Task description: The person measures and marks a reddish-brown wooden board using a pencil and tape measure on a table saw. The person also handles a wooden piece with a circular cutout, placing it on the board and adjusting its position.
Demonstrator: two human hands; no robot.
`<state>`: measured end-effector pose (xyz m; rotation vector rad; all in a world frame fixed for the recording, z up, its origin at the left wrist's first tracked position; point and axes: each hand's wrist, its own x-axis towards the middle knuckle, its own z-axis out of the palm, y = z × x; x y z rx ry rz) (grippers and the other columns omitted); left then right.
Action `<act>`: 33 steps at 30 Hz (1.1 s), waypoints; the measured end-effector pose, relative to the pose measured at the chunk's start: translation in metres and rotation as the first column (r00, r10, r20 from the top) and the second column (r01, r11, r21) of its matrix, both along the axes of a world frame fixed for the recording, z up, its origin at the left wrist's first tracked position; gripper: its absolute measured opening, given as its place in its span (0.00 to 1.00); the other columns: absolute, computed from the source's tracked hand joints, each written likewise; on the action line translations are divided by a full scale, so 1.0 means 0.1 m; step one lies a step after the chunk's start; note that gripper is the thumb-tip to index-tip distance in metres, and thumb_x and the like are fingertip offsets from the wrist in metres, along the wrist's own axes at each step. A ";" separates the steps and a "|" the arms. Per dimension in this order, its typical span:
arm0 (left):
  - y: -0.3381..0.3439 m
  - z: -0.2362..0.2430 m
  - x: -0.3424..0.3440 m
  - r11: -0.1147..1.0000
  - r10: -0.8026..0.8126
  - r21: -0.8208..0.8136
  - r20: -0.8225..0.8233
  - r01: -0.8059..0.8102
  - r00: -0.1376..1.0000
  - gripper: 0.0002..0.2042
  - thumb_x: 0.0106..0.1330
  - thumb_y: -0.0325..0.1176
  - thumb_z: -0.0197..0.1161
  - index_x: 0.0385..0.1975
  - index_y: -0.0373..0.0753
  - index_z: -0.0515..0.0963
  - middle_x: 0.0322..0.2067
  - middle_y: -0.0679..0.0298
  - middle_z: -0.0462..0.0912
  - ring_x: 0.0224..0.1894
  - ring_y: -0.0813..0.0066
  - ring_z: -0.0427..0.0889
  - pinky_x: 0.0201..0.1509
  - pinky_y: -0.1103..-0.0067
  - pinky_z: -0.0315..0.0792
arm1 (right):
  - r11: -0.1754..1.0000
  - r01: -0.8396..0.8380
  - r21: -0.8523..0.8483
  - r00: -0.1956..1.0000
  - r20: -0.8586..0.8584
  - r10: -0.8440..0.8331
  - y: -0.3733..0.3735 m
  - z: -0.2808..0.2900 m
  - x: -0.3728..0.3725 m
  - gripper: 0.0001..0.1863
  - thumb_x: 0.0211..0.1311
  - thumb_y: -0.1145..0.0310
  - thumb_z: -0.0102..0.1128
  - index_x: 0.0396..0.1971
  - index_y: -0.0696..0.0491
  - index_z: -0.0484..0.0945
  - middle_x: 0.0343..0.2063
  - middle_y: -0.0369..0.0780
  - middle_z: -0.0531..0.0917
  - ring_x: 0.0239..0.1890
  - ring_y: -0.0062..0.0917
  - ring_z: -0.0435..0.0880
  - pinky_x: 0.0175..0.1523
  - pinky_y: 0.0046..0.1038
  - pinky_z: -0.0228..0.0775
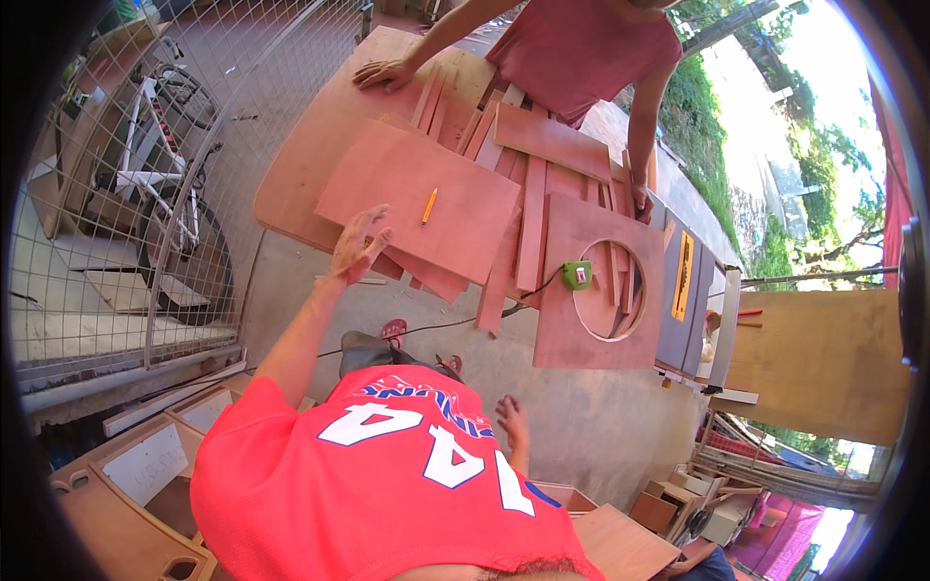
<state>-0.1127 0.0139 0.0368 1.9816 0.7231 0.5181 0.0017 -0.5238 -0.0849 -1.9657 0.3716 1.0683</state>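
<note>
L hand (358,247): spread, at brd (412,184) near-left edge
R hand (513,419): loosely spread, nr shirt (387,474)
Pencil (429,206): on brd
Tape meas (577,275): right

On your left, a white bicycle (153,178) with dark tyres stands behind a wire mesh fence (247,82), and an open-fronted brown wooden cabinet (111,523) sits at your lower left. To your right you have a large tan board (823,353), with a magenta cloth (790,542) below it and sunlit greenery (697,126) up beyond.
</note>
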 end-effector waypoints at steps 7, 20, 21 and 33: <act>-0.29 -0.34 -0.18 0.901 0.106 0.426 -0.396 0.080 0.912 0.41 0.63 0.49 0.70 0.75 0.43 0.61 0.78 0.56 0.52 0.80 0.53 0.49 0.78 0.56 0.54 | 0.755 -0.111 0.646 0.975 0.217 -0.043 0.66 1.24 1.33 0.28 0.80 0.50 0.45 0.71 0.49 0.66 0.67 0.43 0.75 0.66 0.35 0.76 0.69 0.43 0.68; 0.32 -0.34 0.13 0.979 0.136 -0.164 0.089 -0.120 0.987 0.32 0.71 0.42 0.65 0.72 0.36 0.65 0.72 0.51 0.66 0.76 0.56 0.61 0.79 0.68 0.55 | 0.137 -0.885 0.444 0.377 0.515 0.770 3.17 1.46 0.80 0.28 0.76 0.56 0.59 0.68 0.55 0.71 0.63 0.39 0.79 0.62 0.27 0.79 0.64 0.32 0.72; 0.46 -0.35 0.28 0.966 0.151 -0.245 0.255 -0.087 0.955 0.32 0.73 0.41 0.63 0.73 0.34 0.64 0.73 0.51 0.66 0.76 0.58 0.62 0.79 0.70 0.55 | 0.229 -0.898 0.377 0.392 0.444 0.806 3.09 1.38 0.62 0.28 0.75 0.57 0.59 0.68 0.55 0.71 0.62 0.41 0.80 0.61 0.28 0.80 0.64 0.32 0.73; -0.11 -0.50 1.63 0.904 -0.418 0.003 0.226 0.428 0.880 0.29 0.77 0.44 0.58 0.72 0.36 0.65 0.67 0.55 0.73 0.67 0.62 0.74 0.71 0.70 0.67 | 0.998 -0.041 -0.041 0.931 0.360 0.053 -0.18 -0.28 -0.10 0.27 0.71 0.57 0.62 0.62 0.59 0.75 0.50 0.47 0.86 0.48 0.29 0.86 0.46 0.31 0.77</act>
